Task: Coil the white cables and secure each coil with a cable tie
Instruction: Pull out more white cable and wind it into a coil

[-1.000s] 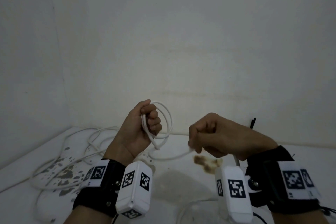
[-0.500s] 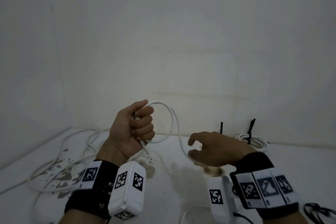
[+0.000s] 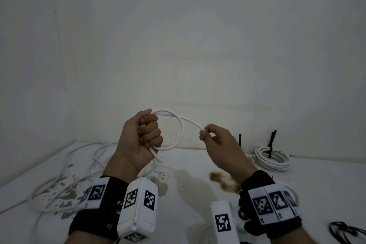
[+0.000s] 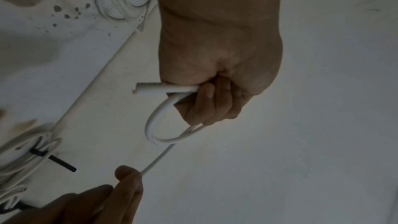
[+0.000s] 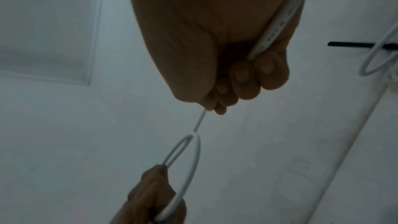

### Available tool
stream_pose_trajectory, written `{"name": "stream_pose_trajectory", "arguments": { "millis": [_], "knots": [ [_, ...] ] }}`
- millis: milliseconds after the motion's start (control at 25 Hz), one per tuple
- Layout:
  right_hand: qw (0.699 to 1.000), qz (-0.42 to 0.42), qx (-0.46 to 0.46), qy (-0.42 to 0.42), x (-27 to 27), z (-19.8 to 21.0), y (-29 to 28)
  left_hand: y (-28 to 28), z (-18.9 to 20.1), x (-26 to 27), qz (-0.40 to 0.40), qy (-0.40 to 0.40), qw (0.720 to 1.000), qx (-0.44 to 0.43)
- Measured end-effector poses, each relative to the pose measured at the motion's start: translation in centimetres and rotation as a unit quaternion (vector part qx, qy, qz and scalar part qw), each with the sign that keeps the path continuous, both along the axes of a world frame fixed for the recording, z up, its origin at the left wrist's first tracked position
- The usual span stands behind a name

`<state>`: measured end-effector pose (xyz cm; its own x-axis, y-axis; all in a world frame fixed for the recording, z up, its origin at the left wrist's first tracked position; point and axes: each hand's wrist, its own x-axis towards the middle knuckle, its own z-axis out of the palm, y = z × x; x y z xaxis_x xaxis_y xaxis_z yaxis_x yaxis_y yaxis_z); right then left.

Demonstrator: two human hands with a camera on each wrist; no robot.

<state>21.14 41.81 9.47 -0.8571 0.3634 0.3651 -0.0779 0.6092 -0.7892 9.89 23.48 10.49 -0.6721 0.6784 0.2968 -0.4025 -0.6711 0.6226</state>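
While your left hand (image 3: 141, 137) is fisted around a loop of the white cable (image 3: 181, 125), your right hand (image 3: 219, 144) pinches the free run between thumb and fingertip, both raised off the bench (image 3: 188, 184). Behind your right wrist, against the back wall, lies a finished coil (image 3: 272, 157) with its black cable tie (image 3: 271, 142). Loose white cables (image 3: 59, 180) sprawl toward the bench's left edge.

Right hand (image 3: 219, 144) risen, now pinching cable (image 3: 181, 132); loop drawn taut
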Motion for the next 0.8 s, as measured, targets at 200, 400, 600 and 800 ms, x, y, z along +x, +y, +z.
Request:
{"name": "stream_pose_trajectory", "arguments": {
  "millis": [200, 400, 600, 800],
  "knots": [
    [0.996, -0.006, -0.023, 0.091, -0.2, 0.0, -0.4, -0.1, 0.0, -0.3, 0.055, -0.008, 0.995, -0.081],
    [0.988, 0.008, -0.076, 0.131, -0.4, 0.3, -0.9, 0.3, -0.4, -0.2, 0.112, 0.014, 0.983, -0.142],
    [0.974, 0.026, -0.113, 0.195, 0.3, 1.3, -1.0, 0.7, -0.4, 0.4, 0.107, 0.063, 0.971, -0.202],
    [0.991, -0.003, -0.035, 0.133, 0.0, 0.6, 0.0, 0.3, 0.0, 0.1, 0.082, 0.025, 0.989, -0.123]
  ]
}}
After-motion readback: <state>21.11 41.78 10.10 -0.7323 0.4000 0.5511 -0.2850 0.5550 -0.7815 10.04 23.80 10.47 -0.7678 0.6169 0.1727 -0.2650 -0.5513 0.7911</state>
